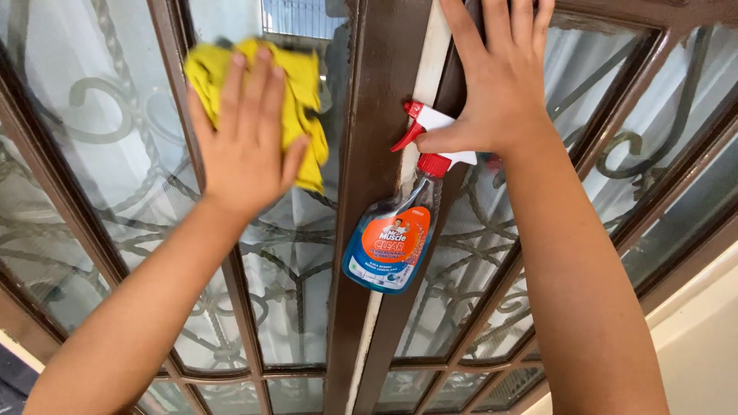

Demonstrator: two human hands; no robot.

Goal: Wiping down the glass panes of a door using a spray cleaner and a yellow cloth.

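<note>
Head view: left hand presses a yellow cloth flat against a glass pane of the brown-framed door, fingers spread, palm down, not clenched. Motion blur marks the cloth edge. Right hand leans open on the frame, fingers extended upward, with the spray bottle hanging below it, its white-and-red trigger head caught under the thumb; how firmly it is held cannot be told. For an even wipe, keep the palm flat, cover the pane up to the frame, and keep the bottle clear of the glass.
</note>
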